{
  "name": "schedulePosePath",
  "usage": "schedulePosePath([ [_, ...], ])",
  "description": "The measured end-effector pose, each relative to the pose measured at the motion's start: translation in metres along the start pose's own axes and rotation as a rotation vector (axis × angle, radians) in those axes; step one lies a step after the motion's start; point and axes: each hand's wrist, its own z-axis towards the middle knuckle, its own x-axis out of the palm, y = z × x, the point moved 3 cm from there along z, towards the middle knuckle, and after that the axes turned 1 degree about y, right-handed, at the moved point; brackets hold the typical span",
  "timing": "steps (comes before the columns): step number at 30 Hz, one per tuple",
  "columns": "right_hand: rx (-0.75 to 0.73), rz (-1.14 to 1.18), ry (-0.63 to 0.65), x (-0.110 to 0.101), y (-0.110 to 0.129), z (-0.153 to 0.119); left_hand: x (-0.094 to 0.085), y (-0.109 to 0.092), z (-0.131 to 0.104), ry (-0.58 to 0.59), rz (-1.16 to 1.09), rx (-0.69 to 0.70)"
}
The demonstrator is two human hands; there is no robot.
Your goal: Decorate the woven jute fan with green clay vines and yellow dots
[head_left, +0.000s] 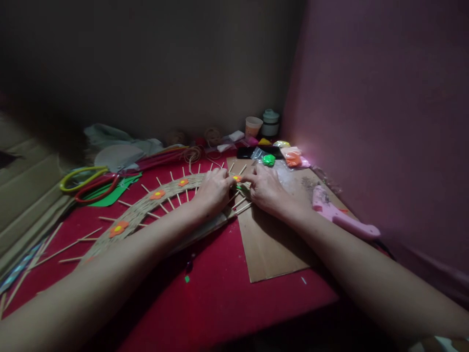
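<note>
A curved woven twine band (pixel 139 208) with thin wooden sticks (pixel 172 203) through it arches over the red tabletop. Orange flowers with yellow centres, such as one flower (pixel 119 228), are spaced along it. My left hand (pixel 217 189) is curled closed over the band near its right end. Beside it, my right hand (pixel 266 188) has its fingers bent, a fingertip at an orange flower (pixel 236 179). A small green piece (pixel 240 187) shows between the hands, under that flower. Whether the right fingers pinch anything is hidden.
Under my right hand lies a brown board (pixel 273 249), with a pink glue gun (pixel 340 217) at its right. Scissors (pixel 88 183) rest on green sheet at left. Behind are a paper cup (pixel 253 126), a jar (pixel 270 122), bright clay packets (pixel 292 158) and twine (pixel 192 154). A wall (pixel 384 122) bounds the right.
</note>
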Motion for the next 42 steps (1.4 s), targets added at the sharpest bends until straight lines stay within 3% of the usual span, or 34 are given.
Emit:
schedulePosePath([
  [9, -0.023, 0.032, -0.005, 0.004, 0.0, -0.002, -0.002, 0.007, 0.002, -0.026, -0.039, -0.05],
  [19, -0.03, 0.048, -0.027, -0.007, -0.002, -0.007, -0.009, -0.006, -0.006, -0.064, 0.11, 0.116],
  [24, -0.02, 0.039, -0.045, -0.016, -0.01, -0.015, -0.018, -0.004, -0.01, -0.13, 0.091, 0.107],
  [31, -0.096, -0.039, 0.015, -0.013, -0.004, -0.025, -0.005, -0.008, -0.021, -0.132, 0.015, 0.173],
  [42, -0.117, -0.093, 0.089, -0.013, 0.007, -0.026, -0.004, -0.011, -0.022, -0.151, 0.023, 0.158],
])
